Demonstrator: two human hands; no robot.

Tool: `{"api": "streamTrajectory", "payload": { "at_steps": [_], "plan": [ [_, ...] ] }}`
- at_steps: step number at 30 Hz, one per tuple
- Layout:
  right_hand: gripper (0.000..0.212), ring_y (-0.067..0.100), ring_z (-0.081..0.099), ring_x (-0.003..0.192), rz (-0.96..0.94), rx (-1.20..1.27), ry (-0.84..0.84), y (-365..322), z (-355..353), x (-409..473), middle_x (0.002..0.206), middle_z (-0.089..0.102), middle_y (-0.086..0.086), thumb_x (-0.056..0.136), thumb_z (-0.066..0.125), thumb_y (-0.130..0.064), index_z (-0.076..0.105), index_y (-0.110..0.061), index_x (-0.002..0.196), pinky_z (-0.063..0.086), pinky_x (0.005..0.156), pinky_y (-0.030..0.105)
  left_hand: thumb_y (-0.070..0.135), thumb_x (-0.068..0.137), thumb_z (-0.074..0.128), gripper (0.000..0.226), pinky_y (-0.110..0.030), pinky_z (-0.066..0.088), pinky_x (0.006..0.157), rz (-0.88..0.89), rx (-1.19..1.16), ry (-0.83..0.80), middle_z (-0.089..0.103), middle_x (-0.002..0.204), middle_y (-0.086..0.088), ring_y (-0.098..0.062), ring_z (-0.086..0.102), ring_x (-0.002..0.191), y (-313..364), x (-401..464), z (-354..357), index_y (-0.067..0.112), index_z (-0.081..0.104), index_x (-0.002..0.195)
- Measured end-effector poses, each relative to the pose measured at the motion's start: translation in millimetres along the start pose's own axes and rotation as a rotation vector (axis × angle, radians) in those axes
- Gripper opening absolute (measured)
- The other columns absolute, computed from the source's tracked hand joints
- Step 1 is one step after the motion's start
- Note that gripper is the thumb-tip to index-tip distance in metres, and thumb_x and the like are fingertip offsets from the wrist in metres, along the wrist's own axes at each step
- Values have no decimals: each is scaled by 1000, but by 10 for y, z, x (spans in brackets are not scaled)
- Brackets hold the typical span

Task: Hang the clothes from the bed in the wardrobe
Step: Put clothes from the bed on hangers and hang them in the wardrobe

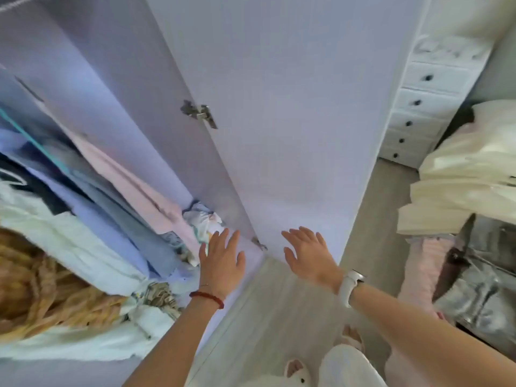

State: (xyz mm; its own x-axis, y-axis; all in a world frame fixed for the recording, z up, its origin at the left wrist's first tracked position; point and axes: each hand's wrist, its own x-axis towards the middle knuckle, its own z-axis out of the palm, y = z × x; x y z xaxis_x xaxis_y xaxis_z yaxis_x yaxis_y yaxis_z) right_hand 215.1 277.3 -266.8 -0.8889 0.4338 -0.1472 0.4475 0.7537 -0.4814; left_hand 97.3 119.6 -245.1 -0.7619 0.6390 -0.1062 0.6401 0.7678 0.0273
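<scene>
So from where I'm standing, far left is the open wardrobe (pixel 92 88), already stuffed with hanging clothes (pixel 92 191): something pink, blues, a fluffy white piece, an orange knit at the near edge. Her left hand (pixel 222 261) hovers at the bottom of that compartment with the fingers straight and spread, gripping nothing. Next along is the wardrobe door (pixel 293 107), swung open, and her right hand (pixel 310 254) is out flat near its lower edge, fingers apart too, also empty; can't tell if it's actually touching the door. Over on the right is the bed (pixel 488 289) with a cream garment (pixel 460 191), something pink and a silvery one piled up. My guess: she's between items, so the next move is turning right and picking one up off that pile.
</scene>
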Motion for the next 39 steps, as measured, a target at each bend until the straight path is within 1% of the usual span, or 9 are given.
{"api": "streamTrajectory", "payload": {
  "at_steps": [6,10,13,18,23,26,31,34,39],
  "plan": [
    [46,18,22,137,-324,-34,10,-1305,-12,765,145,35,-2,95,35,-29,32,-22,140,15,112,41,32,95,39,50,-40,19,111,-294,-75,253,20,152,-2,-17,15,140,-1239,-206,-610,23,27,143],
    [41,25,36,129,-505,96,75,-2115,-141,1288,138,46,6,94,40,-21,42,-15,134,27,107,37,20,90,53,42,-47,31,99,-329,-97,558,40,142,-13,-30,37,130,-1743,-206,-1162,10,48,131],
    [37,29,43,124,-552,266,95,-2715,-268,1723,134,49,11,94,41,-17,48,-11,130,32,103,35,21,86,50,39,-48,37,92,-325,5,737,51,131,-16,-32,48,121,-2028,-23,-1542,8,57,121],
    [34,29,52,115,-572,558,146,-3574,-434,2482,126,55,15,94,44,-19,53,-5,123,37,101,33,31,89,39,47,-48,23,105,-361,29,732,43,141,-9,-26,34,134,-2423,537,-1935,13,49,131],
    [36,30,59,95,-576,555,148,-4000,-430,3094,109,55,14,90,51,-30,55,-9,119,40,83,25,44,95,32,52,-49,2,112,-419,71,581,24,152,2,-18,14,141,-2720,1016,-1963,25,29,143],
    [36,35,57,90,-609,527,173,-4100,-442,3335,108,49,15,91,50,-20,49,-10,125,37,79,26,46,92,23,55,-51,6,112,-415,46,620,37,146,-2,-22,26,138,-2794,1071,-1883,23,37,140],
    [30,39,54,95,-634,311,135,-4311,-641,3562,115,50,22,92,41,-11,50,-8,121,43,82,37,35,91,29,51,-56,11,109,-386,16,716,48,137,-12,-29,37,132,-2835,1058,-1776,15,47,134],
    [26,32,52,86,-591,276,63,-4442,-718,3550,108,58,18,87,38,-3,52,-7,109,39,71,29,35,91,28,51,-56,11,109,-384,9,712,47,137,-13,-29,35,134,-2872,1030,-1748,15,45,135],
    [32,30,52,87,-610,388,191,-4443,-806,3488,100,58,14,85,35,5,55,-5,107,37,69,26,35,92,27,51,-54,9,110,-393,10,721,48,137,-13,-29,34,134,-2917,1018,-1706,16,44,136]
  ]
}}
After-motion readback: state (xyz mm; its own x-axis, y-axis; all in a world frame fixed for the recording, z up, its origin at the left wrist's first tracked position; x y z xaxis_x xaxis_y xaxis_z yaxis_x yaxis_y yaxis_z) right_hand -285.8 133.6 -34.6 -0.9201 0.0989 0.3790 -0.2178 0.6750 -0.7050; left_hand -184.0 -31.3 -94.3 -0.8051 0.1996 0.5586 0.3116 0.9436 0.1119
